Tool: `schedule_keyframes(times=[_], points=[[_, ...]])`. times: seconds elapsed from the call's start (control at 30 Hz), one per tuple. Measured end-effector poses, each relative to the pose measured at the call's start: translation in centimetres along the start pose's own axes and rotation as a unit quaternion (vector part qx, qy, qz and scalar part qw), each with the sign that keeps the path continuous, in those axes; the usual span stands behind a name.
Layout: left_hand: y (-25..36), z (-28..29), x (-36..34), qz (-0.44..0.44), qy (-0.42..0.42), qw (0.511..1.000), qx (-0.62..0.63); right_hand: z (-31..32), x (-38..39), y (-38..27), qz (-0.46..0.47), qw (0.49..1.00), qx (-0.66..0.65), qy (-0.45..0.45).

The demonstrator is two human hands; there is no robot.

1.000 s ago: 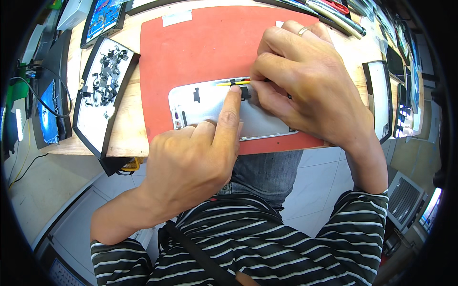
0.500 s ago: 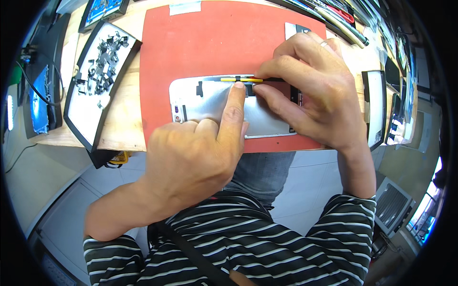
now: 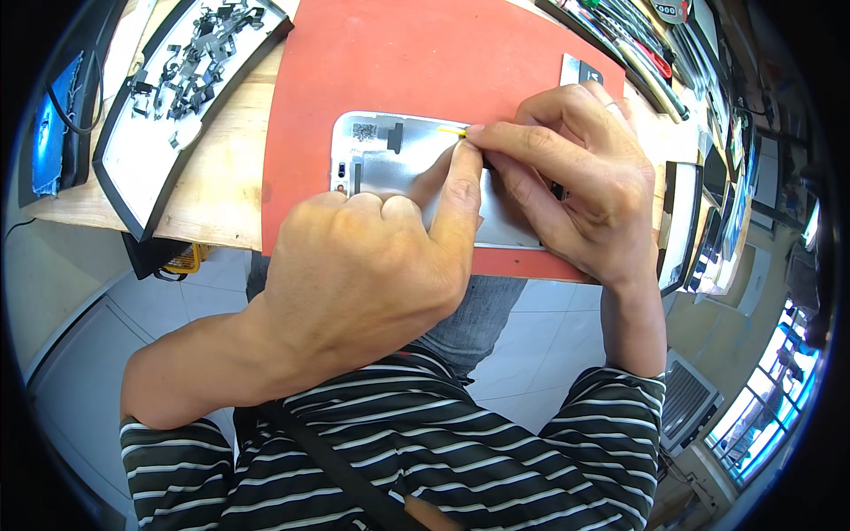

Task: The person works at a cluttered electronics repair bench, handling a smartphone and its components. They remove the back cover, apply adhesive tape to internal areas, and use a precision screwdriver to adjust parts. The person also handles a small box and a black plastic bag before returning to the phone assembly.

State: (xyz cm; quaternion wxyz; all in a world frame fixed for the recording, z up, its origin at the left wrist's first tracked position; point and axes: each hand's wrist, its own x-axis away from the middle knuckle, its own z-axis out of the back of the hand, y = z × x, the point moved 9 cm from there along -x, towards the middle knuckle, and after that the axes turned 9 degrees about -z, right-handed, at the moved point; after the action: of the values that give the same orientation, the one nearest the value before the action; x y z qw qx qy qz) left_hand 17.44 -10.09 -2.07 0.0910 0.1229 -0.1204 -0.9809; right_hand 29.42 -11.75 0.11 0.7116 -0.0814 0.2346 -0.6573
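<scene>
A silver metal back panel point(image 3: 381, 164), like that of a phone or tablet, lies on a red mat point(image 3: 372, 53), with small black pieces point(image 3: 395, 137) on it. My left hand point(image 3: 372, 265) has its index finger stretched onto the panel's far edge, by a thin yellow strip point(image 3: 450, 130), with its other fingers bent over the panel. My right hand point(image 3: 584, 190) pinches at the strip's right end, index fingertip touching beside my left one. The right side of the panel is partly hidden by my hands.
A black-rimmed tray point(image 3: 142, 177) of small black clips stands left on the wooden bench point(image 3: 221, 212), beside a dark blue-topped object point(image 3: 49, 128). Pens and tools point(image 3: 620, 40) lie at the back right. A framed panel point(image 3: 677, 221) lies right.
My right index fingertip has moved left along the yellow strip and now meets my left index fingertip. The view has shifted, so the bench and panel sit higher in the picture.
</scene>
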Motion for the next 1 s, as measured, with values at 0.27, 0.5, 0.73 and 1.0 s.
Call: schedule_keyframes(times=[0.27, 0.5, 0.73, 1.0], points=[[-0.1, 0.5, 0.1, -0.009, 0.026, 1.000, -0.016, -0.1, 0.0, 0.3, -0.012, 1.000, -0.009, 0.004], [0.7, 0.0, -0.6, -0.015, -0.024, 0.998, -0.050, -0.1, 0.1, 0.4, -0.030, 0.999, -0.021, -0.003], [0.7, 0.0, -0.5, -0.007, -0.017, 0.999, -0.049, 0.6, 0.3, 0.8, -0.038, 0.999, -0.016, 0.019], [0.8, 0.0, -0.6, -0.011, -0.004, 0.999, -0.053, -0.3, 0.4, 0.7, -0.021, 1.000, -0.008, -0.003]])
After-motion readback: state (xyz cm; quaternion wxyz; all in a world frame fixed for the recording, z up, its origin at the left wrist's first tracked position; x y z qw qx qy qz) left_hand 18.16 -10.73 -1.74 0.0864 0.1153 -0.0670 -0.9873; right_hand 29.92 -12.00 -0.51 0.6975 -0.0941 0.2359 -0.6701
